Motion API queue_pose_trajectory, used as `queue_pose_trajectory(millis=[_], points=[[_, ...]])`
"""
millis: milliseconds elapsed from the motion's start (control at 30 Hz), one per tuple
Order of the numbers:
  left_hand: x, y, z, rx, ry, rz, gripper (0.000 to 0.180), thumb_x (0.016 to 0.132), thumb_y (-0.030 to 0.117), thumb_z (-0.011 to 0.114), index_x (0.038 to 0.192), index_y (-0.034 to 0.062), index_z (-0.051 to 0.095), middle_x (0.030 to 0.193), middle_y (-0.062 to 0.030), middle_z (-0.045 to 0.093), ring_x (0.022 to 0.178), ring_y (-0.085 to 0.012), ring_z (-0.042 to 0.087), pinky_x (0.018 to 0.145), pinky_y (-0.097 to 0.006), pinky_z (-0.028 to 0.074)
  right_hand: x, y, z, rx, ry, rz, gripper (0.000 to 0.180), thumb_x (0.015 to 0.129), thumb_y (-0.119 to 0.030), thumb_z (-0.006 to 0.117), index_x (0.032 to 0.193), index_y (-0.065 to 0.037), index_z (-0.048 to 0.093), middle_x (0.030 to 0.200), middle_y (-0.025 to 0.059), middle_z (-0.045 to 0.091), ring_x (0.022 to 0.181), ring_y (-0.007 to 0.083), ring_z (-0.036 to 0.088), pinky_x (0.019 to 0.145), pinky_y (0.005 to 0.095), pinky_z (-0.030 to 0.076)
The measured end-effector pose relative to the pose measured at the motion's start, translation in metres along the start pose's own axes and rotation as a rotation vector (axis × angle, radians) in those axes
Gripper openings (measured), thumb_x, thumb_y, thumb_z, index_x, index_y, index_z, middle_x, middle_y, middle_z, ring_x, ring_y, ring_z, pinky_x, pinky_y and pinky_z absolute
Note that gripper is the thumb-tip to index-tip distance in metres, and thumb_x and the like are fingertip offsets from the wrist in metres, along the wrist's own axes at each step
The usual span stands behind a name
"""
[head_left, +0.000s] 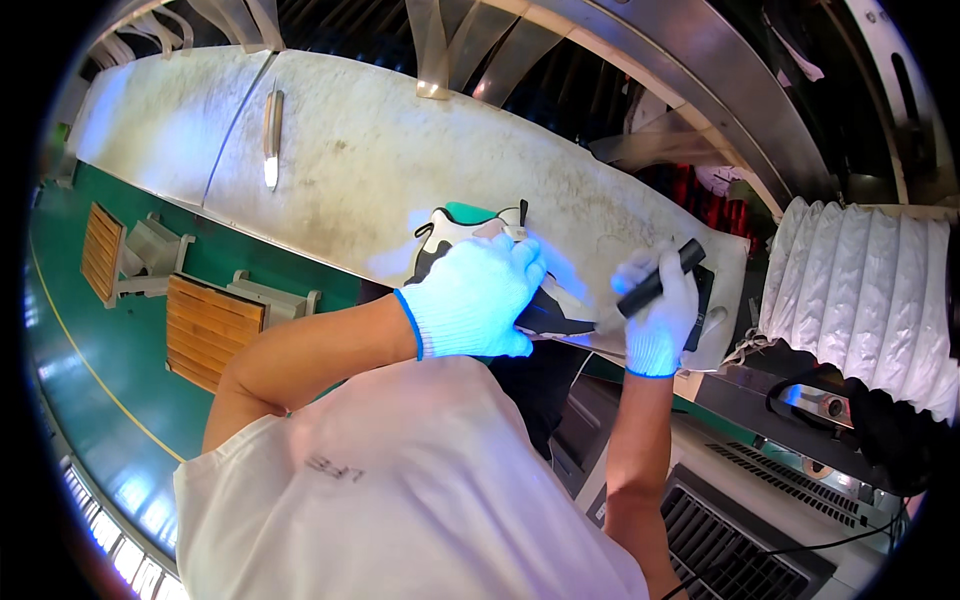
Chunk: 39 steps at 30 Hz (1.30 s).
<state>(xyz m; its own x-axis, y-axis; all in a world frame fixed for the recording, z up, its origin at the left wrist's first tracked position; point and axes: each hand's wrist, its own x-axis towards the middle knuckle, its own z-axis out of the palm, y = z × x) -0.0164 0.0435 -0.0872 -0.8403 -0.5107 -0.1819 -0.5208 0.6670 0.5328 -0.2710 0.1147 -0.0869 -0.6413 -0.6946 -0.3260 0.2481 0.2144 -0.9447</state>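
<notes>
A shoe upper (437, 240) in white, black and grey, with a green lining and a black pull loop, lies at the near edge of the pale worktable. Over its middle sits my left hand (475, 295) in a white knit glove with a blue cuff. The fingers reach across the upper and the thumb is near its lower edge, so the hand holds it down. To the right, my gloved right hand (665, 310) grips a black flashlight (660, 280) slanted toward the shoe. Blue-violet light falls on the left glove and the upper.
A slim tool with a wooden-looking handle (272, 140) lies on the worktable (340, 150), far left. Clear plastic strips (430, 60) hang along the far side. A white ribbed duct (850, 300) stands at right. Slatted wooden seats (212, 325) are on the green floor at left.
</notes>
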Motion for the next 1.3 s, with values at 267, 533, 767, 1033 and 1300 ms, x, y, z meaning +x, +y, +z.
queue_pose_trajectory(millis=[267, 533, 767, 1033, 1300], points=[[-0.003, 0.001, 0.021, 0.055, 0.24, 0.053, 0.082, 0.077, 0.054, 0.09, 0.128, -0.0056, 0.065, 0.124, -0.0221, 0.067, 0.112, -0.0411, 0.07, 0.091, -0.05, 0.062, -0.003, 0.024, 0.057, 0.361, -0.188, 0.194, 0.039, 0.115, -0.05, 0.065, 0.1, -0.014, 0.06, 0.072, 0.0031, 0.058, 0.057, 0.0205, 0.056, 0.055, 0.0387, 0.048], [0.012, 0.006, -0.003, -0.057, 0.029, -0.026, 0.06, 0.077, 0.048, 0.091, 0.107, -0.0022, 0.077, 0.106, -0.0235, 0.074, 0.108, -0.0407, 0.074, 0.091, -0.051, 0.061, -0.002, 0.028, 0.055, 0.492, -0.522, 0.196, 0.052, 0.12, -0.058, 0.049, 0.092, -0.015, 0.056, 0.063, 0.0003, 0.046, 0.045, 0.0163, 0.041, 0.045, 0.0356, 0.034], [0.015, 0.004, 0.006, -0.072, 0.157, -0.019, 0.052, 0.073, 0.047, 0.094, 0.101, 0.0059, 0.078, 0.105, -0.0164, 0.074, 0.102, -0.0399, 0.071, 0.09, -0.051, 0.062, 0.023, 0.048, 0.031, 0.964, -0.535, 0.384, 0.052, 0.12, -0.059, 0.044, 0.094, -0.017, 0.062, 0.061, -0.004, 0.044, 0.041, 0.012, 0.036, 0.04, 0.0329, 0.031], [0.014, 0.004, 0.01, -0.002, 0.201, 0.044, 0.051, 0.073, 0.05, 0.09, 0.096, 0.0054, 0.077, 0.093, -0.0174, 0.071, 0.092, -0.0399, 0.07, 0.087, -0.051, 0.057, -0.004, 0.028, 0.085, 0.087, -0.162, 0.034, 0.036, 0.111, -0.029, 0.072, 0.084, -0.011, 0.056, 0.062, 0.0013, 0.05, 0.045, 0.0177, 0.05, 0.044, 0.0384, 0.045], [0.013, 0.007, -0.01, 0.003, -0.006, 0.005, 0.092, 0.08, 0.058, 0.085, 0.148, 0.0002, 0.061, 0.101, -0.0157, 0.075, 0.093, -0.0412, 0.07, 0.087, -0.052, 0.059, -0.004, 0.029, 0.092, 0.021, -0.199, 0.052, 0.029, 0.106, -0.028, 0.078, 0.091, -0.01, 0.06, 0.068, 0.0032, 0.057, 0.052, 0.0177, 0.056, 0.051, 0.0355, 0.047]])
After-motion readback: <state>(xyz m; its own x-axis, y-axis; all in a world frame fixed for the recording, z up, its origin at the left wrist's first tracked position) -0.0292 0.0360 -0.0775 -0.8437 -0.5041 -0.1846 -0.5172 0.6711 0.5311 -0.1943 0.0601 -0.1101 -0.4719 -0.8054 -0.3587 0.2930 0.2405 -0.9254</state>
